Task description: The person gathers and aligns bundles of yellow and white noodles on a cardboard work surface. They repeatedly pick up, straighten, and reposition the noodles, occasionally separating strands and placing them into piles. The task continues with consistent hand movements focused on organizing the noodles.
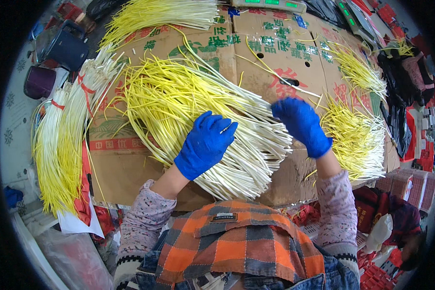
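A large loose pile of yellow-and-white garlic chives [166, 98] lies across cardboard in front of me. My left hand [207, 145], in a blue glove, rests on the middle of the pile; its fingers are bent, and whether they grip any stalks is hidden. My right hand [299, 125], also blue-gloved, is beside the white stalk ends at the pile's right edge. It is blurred, and its fingertips do not show clearly. A few loose stalks [279, 74] lie on the cardboard above it. Further right is a shorter heap of chives [359, 141].
Printed cardboard [253, 25] covers the table. Bundles with red ties [58, 145] lie at its left edge, another chive pile [163, 14] at the far side. Scales [272, 4] stand at the back. Black plastic bags [398, 79] hang at the right, near red crates [426, 156].
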Demonstrator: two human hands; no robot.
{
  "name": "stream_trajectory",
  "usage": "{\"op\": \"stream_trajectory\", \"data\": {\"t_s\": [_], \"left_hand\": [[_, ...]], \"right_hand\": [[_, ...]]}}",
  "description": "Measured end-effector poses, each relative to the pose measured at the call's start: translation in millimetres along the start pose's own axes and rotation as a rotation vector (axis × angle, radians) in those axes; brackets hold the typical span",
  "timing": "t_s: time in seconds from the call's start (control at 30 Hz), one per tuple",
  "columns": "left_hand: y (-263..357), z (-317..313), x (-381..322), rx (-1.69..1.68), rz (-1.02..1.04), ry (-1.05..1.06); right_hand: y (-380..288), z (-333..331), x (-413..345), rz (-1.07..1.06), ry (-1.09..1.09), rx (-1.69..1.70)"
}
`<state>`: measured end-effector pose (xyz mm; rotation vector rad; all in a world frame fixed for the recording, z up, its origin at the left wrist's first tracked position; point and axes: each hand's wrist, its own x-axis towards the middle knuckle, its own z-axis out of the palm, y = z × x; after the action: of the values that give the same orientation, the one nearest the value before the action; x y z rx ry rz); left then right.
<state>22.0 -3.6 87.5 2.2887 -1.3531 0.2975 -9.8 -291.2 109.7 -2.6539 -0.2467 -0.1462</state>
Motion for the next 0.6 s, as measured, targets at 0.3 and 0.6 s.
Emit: {"op": "stream_trajectory", "data": {"t_s": [0.3, 0.6], "left_hand": [[5.2, 7.6, 23.9, 0.096, -0.002, -0.036], [-0.4, 23.1, 8.0, 0.09, -0.059, -0.139]], "right_hand": [[-23.3, -20.9, -30.1, 0.197, -0.041, 0.015], [-31.2, 61.3, 64.0, 0.003, -0.093, -0.252]]}}
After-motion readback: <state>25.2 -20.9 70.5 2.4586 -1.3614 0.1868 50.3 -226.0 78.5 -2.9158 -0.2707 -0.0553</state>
